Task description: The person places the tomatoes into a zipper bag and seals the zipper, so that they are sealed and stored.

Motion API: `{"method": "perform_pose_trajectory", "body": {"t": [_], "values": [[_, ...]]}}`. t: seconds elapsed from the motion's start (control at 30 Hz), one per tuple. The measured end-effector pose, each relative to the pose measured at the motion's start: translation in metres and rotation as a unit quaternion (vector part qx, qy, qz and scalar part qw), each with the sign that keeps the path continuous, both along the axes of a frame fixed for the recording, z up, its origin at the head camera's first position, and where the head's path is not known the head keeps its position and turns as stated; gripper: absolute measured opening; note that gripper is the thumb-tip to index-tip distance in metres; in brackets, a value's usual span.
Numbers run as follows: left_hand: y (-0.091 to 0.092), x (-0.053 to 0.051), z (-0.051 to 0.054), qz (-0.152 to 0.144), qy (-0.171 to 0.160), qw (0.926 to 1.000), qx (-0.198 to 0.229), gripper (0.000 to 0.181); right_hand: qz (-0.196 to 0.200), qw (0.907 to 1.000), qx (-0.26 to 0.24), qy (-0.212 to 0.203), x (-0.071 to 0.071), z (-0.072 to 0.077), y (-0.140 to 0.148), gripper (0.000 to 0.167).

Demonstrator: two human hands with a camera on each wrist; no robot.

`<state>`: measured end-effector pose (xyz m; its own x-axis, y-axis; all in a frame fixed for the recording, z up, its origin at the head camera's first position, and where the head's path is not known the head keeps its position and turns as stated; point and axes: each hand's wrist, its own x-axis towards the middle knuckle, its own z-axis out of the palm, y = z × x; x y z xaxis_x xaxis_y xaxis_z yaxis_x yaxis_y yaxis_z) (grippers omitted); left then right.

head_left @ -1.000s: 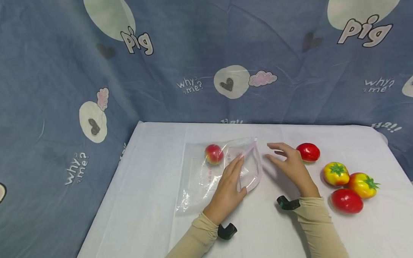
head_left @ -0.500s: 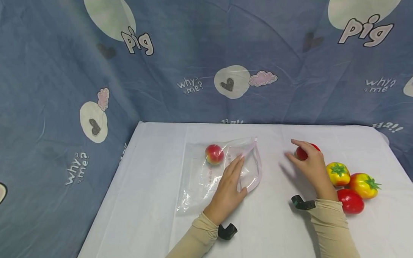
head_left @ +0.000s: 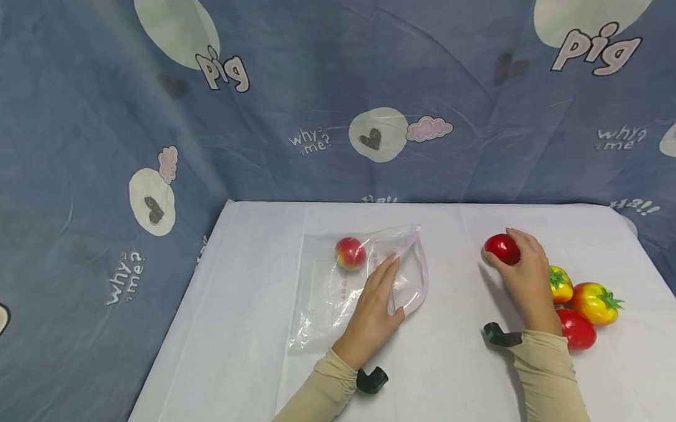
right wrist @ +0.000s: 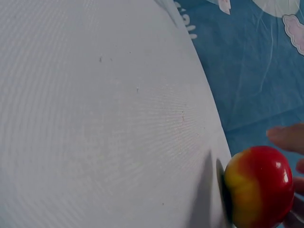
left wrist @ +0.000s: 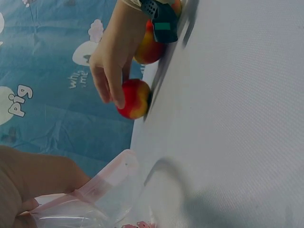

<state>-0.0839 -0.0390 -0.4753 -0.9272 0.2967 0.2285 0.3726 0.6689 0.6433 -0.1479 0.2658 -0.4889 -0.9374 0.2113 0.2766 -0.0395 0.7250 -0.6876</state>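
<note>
In the head view a clear zip bag with a pink-edged mouth lies flat, a red-yellow fruit within its outline. My left hand rests on the bag near the mouth, fingers extended and thumb spread; the left wrist view shows it against the raised pink strip. At the right, my right hand has its thumb and fingers curled round a glossy red fruit. That fruit shows a yellow side in the left wrist view and fills the lower right corner of the right wrist view.
Beside my right wrist are two yellow fruits with green tops and another red fruit, partly hidden by the hand and sleeve. A white cloth covers the table; a blue printed curtain hangs behind.
My right hand has moved right, away from the bag, and its fingers have closed round the far red fruit. The left hand and bag have stayed put.
</note>
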Motion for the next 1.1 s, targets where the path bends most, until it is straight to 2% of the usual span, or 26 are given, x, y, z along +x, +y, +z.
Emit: {"method": "perform_pose_trajectory", "body": {"t": [0.4, 1.1], "values": [[-0.0017, -0.0006, -0.0026, -0.004, 0.018, 0.9998, 0.001, 0.093, -0.012, 0.9984, 0.031, -0.046, -0.0032, -0.0006, -0.0034, 0.062], [-0.0005, 0.0002, -0.0027, -0.009, 0.007, 0.9998, 0.014, 0.092, -0.01, 0.9988, 0.034, -0.034, -0.0014, -0.0043, -0.0003, 0.062]]}}
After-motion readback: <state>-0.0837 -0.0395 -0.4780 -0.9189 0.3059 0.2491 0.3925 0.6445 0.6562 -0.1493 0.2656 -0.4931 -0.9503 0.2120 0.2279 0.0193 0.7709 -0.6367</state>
